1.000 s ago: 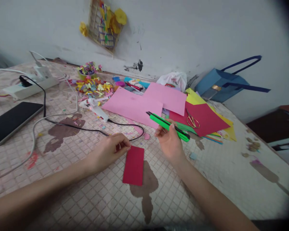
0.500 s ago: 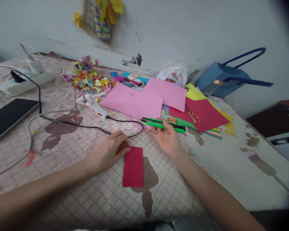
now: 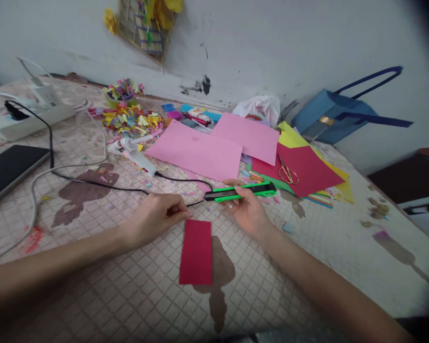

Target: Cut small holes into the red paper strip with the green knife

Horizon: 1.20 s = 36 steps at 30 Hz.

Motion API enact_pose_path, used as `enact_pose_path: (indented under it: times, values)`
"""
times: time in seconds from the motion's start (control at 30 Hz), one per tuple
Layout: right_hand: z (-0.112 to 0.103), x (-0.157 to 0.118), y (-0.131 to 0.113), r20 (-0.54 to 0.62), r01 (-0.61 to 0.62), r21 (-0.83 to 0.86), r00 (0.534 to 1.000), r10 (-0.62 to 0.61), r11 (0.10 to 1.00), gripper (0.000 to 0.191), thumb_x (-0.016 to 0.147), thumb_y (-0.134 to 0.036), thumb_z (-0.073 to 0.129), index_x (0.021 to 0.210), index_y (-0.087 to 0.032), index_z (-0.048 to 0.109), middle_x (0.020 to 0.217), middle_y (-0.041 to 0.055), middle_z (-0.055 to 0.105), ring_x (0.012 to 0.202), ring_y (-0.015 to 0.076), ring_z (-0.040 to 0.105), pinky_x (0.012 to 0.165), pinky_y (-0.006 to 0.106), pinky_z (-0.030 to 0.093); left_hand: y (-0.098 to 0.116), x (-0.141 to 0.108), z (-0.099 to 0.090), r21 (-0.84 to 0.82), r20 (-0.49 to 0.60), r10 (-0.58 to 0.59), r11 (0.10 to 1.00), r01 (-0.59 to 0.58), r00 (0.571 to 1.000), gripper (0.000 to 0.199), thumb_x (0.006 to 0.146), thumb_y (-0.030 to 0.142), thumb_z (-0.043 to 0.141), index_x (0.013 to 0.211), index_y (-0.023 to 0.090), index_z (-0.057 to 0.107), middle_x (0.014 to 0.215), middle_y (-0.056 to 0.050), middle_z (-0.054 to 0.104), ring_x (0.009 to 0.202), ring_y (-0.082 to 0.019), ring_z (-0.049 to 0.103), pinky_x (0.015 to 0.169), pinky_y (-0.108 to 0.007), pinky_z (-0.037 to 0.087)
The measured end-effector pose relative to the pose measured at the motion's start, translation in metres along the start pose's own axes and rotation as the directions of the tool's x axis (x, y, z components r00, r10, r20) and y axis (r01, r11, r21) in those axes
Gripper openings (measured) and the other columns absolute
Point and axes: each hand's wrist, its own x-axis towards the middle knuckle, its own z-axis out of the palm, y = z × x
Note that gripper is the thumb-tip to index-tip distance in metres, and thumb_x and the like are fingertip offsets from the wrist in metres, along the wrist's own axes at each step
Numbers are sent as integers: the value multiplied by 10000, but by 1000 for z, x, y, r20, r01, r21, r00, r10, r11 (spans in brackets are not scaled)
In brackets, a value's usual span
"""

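Open tabletop (image 3: 157, 305) below red card (image 3: 196, 252) edge

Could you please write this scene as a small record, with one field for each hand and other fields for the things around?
left hand: fingertips beside the top edge of the small red paper; contact unclear
right hand: holds the green cutter
small red paper: flat on the table
scissors: on the larger red sheet
glue gun: white, lying left of the pink sheets
bag: blue, against the wall
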Motion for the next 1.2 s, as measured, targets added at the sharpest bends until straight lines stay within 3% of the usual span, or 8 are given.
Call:
enact_pose_path:
  times: [0.2,0.37,0.47,0.57,0.67,0.8,0.93,1.2]
  values:
    - [-1,1,-4,88,-89,49,993,84,995,216,751,-391,753,868,-212,731,507,-66,478,549,124,530,696,332,583,-9,3,-3,58,61,17,998,-21,998,335,907,361,556,633,169,570,509,51,465,466,-82,401,471,-199,268]
    - [-7,-6,-4,37,-119,-16,992,120,993,215,778,-414,762,832,-208,732,579,-29,577,707,182,637,811,432,591,-11,-6,-3,92,170,93,990,-110,981,181,845,210,589,986,210,703,776,3,643,623,-116,564,558,-207,385]
    - [-8,-7,-6,-18,51,-2,999,-51,999,226,797,-419,757,874,-209,732,554,-55,550,651,141,610,834,389,588,-10,-11,-1,202,73,153,965,-165,986,350,923,191,500,1253,212,614,952,-46,666,713,-142,613,607,-234,431]
    - [-9,-7,-8,-5,46,-2,999,-47,999,354,804,-542,720,973,-231,717,654,-27,656,619,135,607,775,376,596,-8,-14,1,255,-58,239,942,-217,969,242,976,189,467,1137,173,647,953,-53,678,690,-128,614,583,-226,439]
    - [-9,-10,-5,22,6,-56,1000,-5,998,451,774,-636,701,1026,-263,678,813,19,746,628,157,637,682,364,586,-5,-20,3,237,-101,347,919,-317,932,162,987,180,491,965,156,649,849,-33,692,678,-125,629,589,-223,458]
    - [-4,-19,2,62,61,-128,997,-54,990,305,732,-409,820,922,-267,629,704,-34,695,634,152,634,661,320,551,10,-31,6,196,60,584,788,-584,809,153,999,214,517,937,149,642,718,-14,679,618,-144,612,567,-266,463]
    - [4,-30,8,115,47,-203,993,-24,978,196,751,-288,779,884,-244,642,734,-42,650,622,119,594,590,247,480,26,-41,12,51,232,680,705,-707,695,174,1003,241,524,1046,132,653,965,-74,737,871,-193,671,812,-315,539]
    - [3,-40,11,194,43,-308,981,18,951,100,851,-269,669,946,-250,695,799,-23,644,652,120,553,626,248,463,27,-45,24,-9,337,658,718,-696,673,286,1040,163,389,1158,139,649,1195,-92,702,1065,-202,645,1012,-347,489]
